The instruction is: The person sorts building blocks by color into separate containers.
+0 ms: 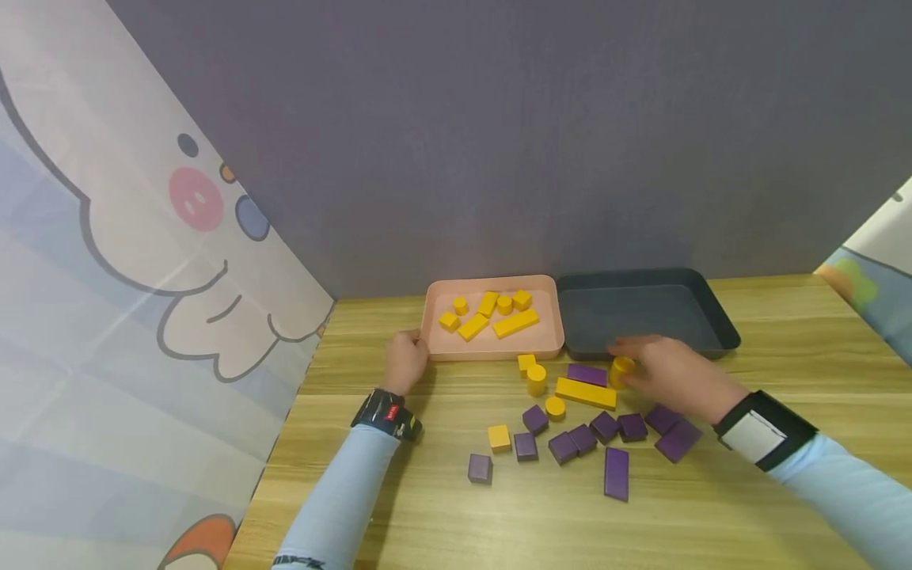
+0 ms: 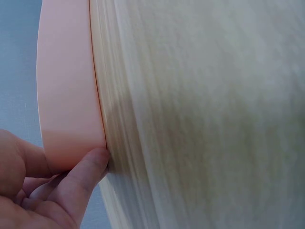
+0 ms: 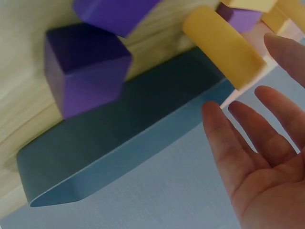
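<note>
My left hand (image 1: 406,362) is at the front left corner of the pink tray (image 1: 492,347), its thumb (image 2: 90,164) and curled fingers holding that corner. Several yellow blocks lie inside the tray. My right hand (image 1: 673,378) hovers by the front edge of the dark tray (image 1: 634,313), fingers extended and spread. Close to its fingertips stands a yellow cylinder (image 3: 224,47); in the right wrist view a gap shows between them. A long yellow block (image 1: 586,393) and a flat purple block (image 1: 587,374) lie left of the cylinder.
Purple cubes (image 1: 526,446) and other purple blocks are scattered across the wooden table (image 1: 427,514). Among them are a yellow cube (image 1: 499,438) and a short yellow cylinder (image 1: 555,408). A taller yellow cylinder (image 1: 537,381) stands before the pink tray. A grey panel (image 1: 499,142) rises behind both trays.
</note>
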Demonstrator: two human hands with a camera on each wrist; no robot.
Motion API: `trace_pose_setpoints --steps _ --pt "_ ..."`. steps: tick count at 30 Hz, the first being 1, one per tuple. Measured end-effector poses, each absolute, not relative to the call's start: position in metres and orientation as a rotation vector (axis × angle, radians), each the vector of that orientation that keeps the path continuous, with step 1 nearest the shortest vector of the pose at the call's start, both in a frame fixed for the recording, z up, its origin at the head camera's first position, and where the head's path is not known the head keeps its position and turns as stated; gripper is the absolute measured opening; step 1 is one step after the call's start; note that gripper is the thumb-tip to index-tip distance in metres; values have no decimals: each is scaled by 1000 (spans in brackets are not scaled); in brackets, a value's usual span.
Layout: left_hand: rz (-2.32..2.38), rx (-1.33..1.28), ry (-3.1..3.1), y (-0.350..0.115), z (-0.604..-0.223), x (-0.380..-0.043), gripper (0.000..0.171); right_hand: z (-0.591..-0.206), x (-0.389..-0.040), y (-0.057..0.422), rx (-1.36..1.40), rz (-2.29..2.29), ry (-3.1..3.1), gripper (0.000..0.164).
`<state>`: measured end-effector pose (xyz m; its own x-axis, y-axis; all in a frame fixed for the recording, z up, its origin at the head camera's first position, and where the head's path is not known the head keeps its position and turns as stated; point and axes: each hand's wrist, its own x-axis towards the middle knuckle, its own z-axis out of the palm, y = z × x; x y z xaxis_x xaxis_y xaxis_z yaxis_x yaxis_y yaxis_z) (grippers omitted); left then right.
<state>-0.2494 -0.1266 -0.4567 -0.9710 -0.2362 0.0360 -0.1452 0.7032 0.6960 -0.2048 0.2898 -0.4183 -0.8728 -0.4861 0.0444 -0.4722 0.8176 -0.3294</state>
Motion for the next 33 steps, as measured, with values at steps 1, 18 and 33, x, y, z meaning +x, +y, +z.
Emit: trace_pose_setpoints --steps 1,18,33 --pt "-1120 316 -2786 -126 -457 -249 36 -420 -204 289 -772 -510 2955 42" --pt "-1108 325 -2795 -126 -459 -249 37 -431 -196 292 -849 -514 2967 39" --pt "-1092 309 -2778 -127 -461 -248 38 -430 -202 283 -729 -539 2866 26"
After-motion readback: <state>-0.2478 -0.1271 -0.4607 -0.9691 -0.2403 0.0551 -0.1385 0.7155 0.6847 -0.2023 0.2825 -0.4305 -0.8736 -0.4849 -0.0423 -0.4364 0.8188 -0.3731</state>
